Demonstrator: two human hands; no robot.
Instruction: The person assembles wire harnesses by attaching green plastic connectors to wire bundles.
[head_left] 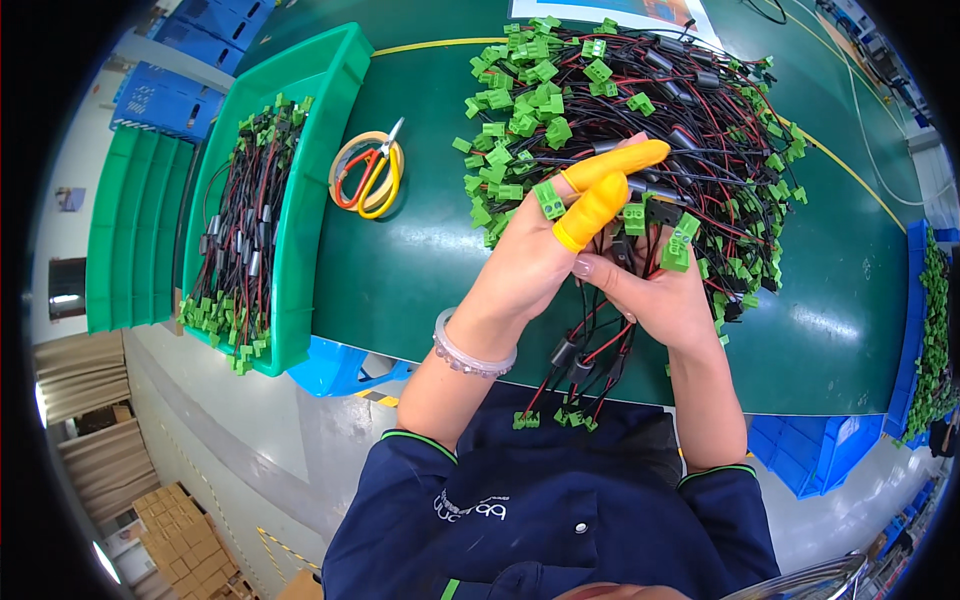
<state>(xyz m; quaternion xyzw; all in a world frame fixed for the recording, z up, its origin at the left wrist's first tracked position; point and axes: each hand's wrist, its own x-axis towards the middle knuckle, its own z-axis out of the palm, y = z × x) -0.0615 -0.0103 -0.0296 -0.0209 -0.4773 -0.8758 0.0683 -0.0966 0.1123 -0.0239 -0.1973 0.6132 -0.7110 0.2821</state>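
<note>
My left hand (pixel 530 240) wears yellow covers on its thumb and index finger. These fingers lie close together over a heap of cables (pixel 690 110), with a green connector (pixel 549 200) showing between them. My right hand (pixel 655 300) is closed round a small bundle of black and red cables (pixel 600 325), its thumb against the left palm. Green connectors (pixel 678 245) stick up by the right fingers. Below the hands hang the bundle's black cylinders (pixel 565 352) and lower green connectors (pixel 570 417). The fingers beneath the bundle are partly hidden.
A green tray (pixel 335 90) with more cables stands at the left. Between it and the heap lie yellow-and-red handled scissors (pixel 380 180) on a roll of tape (pixel 340 165). Blue bins (pixel 815 450) flank the green table (pixel 440 110) at the right.
</note>
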